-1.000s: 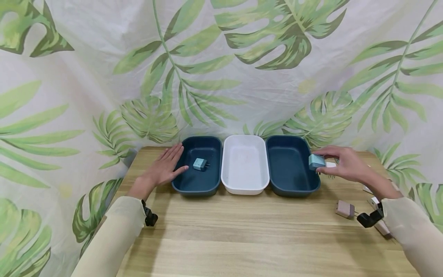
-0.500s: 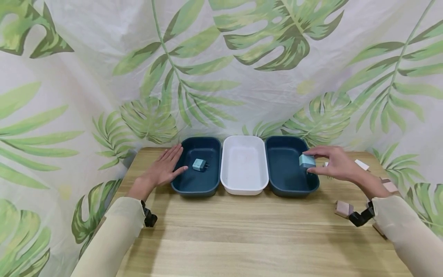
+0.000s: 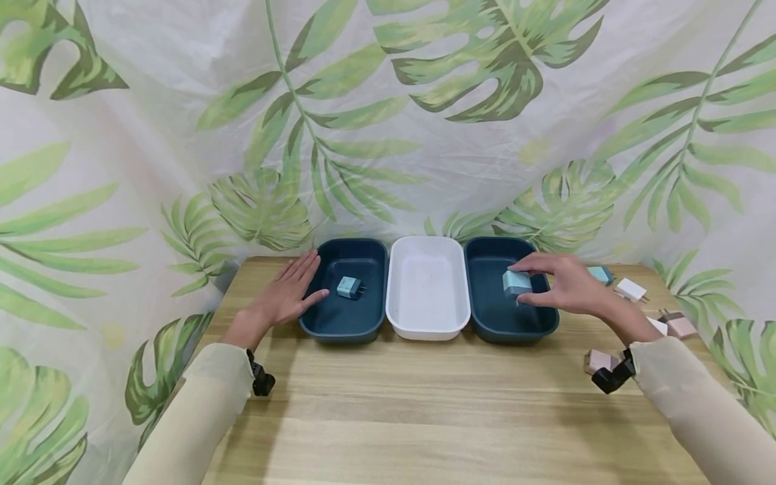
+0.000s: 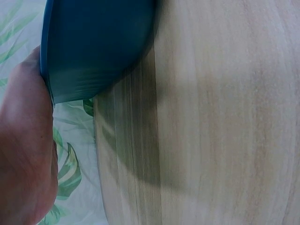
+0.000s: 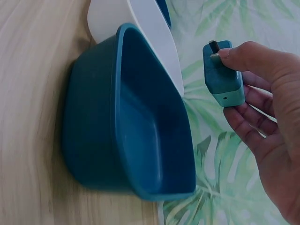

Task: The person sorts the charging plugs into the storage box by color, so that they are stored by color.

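Note:
My right hand [image 3: 566, 286] pinches a two-tone teal plug charger [image 3: 516, 283] between thumb and fingers, above the right dark blue tray [image 3: 492, 269]. In the right wrist view the charger [image 5: 224, 77] shows its metal prongs beside the thumb, apart from the tray wall [image 5: 91, 122]. With fingers straight, my left hand [image 3: 283, 295] rests against the left rim of the left dark blue tray [image 3: 364, 323]. Another teal charger [image 3: 349, 287] lies inside that tray. The left wrist view shows part of the left hand [image 4: 26, 140] against the tray's side [image 4: 93, 47].
Between the blue trays stands a white tray [image 3: 428, 289]. On the table's right side lie a teal charger [image 3: 599, 274], a white charger [image 3: 632, 289] and pink chargers, one [image 3: 680, 326] near the edge and one [image 3: 597, 361] beside the right wrist camera [image 3: 612, 377]. A leaf-printed cloth [image 3: 364, 135] hangs behind.
My right hand has carried the teal charger leftward, from the right tray's right rim to over its inside. Chargers behind the right arm have come into view. The left hand stays put.

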Action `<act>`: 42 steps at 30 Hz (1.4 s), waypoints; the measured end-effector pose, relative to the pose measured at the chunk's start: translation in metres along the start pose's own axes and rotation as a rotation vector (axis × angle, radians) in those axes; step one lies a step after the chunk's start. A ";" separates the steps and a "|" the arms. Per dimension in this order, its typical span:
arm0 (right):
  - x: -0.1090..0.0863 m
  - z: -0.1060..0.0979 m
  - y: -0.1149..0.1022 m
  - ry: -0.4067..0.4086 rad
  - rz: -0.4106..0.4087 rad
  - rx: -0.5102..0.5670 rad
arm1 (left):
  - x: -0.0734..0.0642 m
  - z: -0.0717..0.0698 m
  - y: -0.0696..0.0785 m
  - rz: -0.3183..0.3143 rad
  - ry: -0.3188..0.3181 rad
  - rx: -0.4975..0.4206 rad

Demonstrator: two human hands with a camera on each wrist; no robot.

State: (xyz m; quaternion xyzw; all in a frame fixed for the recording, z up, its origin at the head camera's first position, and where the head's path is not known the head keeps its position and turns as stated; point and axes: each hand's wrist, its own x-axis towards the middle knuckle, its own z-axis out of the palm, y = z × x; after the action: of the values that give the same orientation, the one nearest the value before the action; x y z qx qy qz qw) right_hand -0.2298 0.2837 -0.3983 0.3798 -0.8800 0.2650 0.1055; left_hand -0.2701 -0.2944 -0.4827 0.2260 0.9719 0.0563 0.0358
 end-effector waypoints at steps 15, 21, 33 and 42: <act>0.028 0.012 -0.022 -0.034 -0.057 0.095 | 0.000 0.000 0.001 0.020 0.031 -0.021; 0.037 0.019 -0.028 -0.026 -0.077 0.117 | 0.000 0.000 0.001 0.020 0.033 -0.024; 0.054 0.031 -0.040 -0.019 -0.132 0.162 | 0.000 0.000 0.001 0.003 0.006 0.007; 0.064 0.038 -0.049 -0.054 -0.104 0.207 | 0.000 0.001 0.001 -0.001 0.008 0.001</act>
State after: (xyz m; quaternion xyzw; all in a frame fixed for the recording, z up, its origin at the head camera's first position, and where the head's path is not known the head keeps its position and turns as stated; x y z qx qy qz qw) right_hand -0.2380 0.1960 -0.3869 0.4408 -0.8295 0.3384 0.0556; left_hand -0.2699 -0.2936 -0.4835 0.2251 0.9722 0.0568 0.0316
